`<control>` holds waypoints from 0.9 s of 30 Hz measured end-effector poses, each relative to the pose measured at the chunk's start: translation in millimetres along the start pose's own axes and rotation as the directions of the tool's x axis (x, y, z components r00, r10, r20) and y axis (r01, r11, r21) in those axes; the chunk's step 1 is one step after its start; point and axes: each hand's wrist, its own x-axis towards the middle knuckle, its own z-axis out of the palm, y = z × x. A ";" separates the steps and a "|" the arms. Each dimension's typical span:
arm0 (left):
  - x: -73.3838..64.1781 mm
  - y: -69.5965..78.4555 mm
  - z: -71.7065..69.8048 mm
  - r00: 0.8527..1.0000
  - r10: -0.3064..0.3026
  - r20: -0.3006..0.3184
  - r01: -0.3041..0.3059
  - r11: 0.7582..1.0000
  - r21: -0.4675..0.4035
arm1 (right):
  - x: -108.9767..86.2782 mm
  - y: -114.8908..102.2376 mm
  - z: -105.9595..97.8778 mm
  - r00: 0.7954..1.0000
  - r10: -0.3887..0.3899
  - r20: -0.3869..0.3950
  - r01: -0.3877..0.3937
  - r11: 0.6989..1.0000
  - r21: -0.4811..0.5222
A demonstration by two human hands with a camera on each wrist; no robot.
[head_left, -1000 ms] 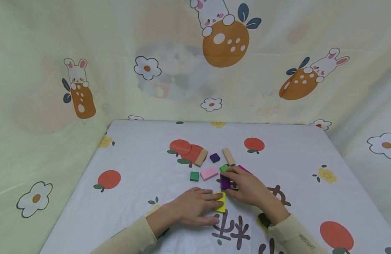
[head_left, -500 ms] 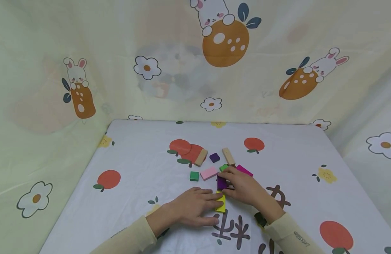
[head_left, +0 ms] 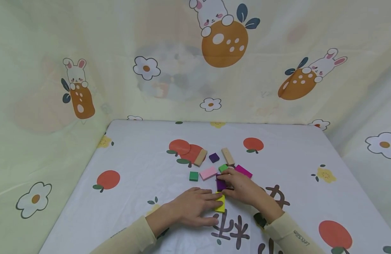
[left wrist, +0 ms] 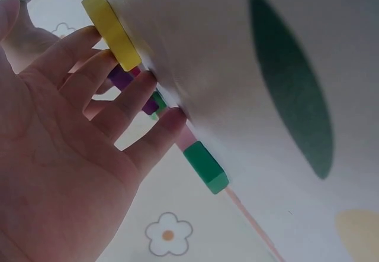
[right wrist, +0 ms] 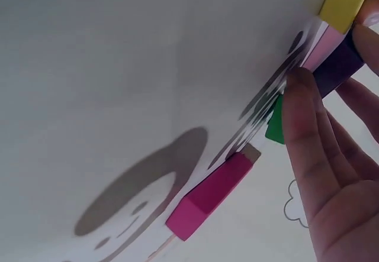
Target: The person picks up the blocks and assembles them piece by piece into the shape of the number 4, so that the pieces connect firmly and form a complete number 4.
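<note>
My left hand (head_left: pixel 195 207) rests on the table with its fingers extended, fingertips on a flat yellow block (head_left: pixel 220 205). The left wrist view shows that yellow block (left wrist: pixel 112 32) beside the fingertips. My right hand (head_left: pixel 246 186) pinches a purple block (head_left: pixel 220 185) between thumb and fingers, just behind the yellow one. In the right wrist view, the dark purple block (right wrist: pixel 340 67) sits between the thumb and the fingers, its end close to the yellow block (right wrist: pixel 345 5). A light green block (head_left: pixel 223 168) lies just beyond the right fingertips.
Around the hands lie a pink block (head_left: pixel 208 173), a green block (head_left: pixel 193 176), a magenta block (head_left: pixel 244 171), a small dark purple block (head_left: pixel 214 157) and two wooden blocks (head_left: pixel 200 157). A printed cloth (head_left: pixel 135 155) covers the table; patterned curtains (head_left: pixel 170 31) hang around it.
My right hand has shifted slightly left with the purple block, bringing it in line with the yellow block. More of the magenta block shows. The left hand has stayed in place.
</note>
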 end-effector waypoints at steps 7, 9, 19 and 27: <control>-0.2 -0.8 1.0 1.000 0.009 -0.018 -0.009 1.000 0.019 | 2.4 -5.0 2.5 1.000 0.029 -0.012 -0.029 0.999 0.022; -0.4 -1.1 1.5 1.000 0.012 -0.025 -0.011 1.000 0.028 | 3.1 -6.1 3.3 0.999 0.040 -0.020 -0.040 0.999 0.009; -0.6 -1.9 2.2 0.999 0.017 -0.033 -0.016 0.999 0.043 | 4.1 -4.7 2.7 1.000 0.021 -0.021 -0.022 0.999 -0.043; -0.8 -1.3 1.8 0.999 0.020 -0.034 -0.020 1.000 0.018 | 2.1 -5.2 2.2 1.000 -0.005 0.002 0.005 1.000 -0.015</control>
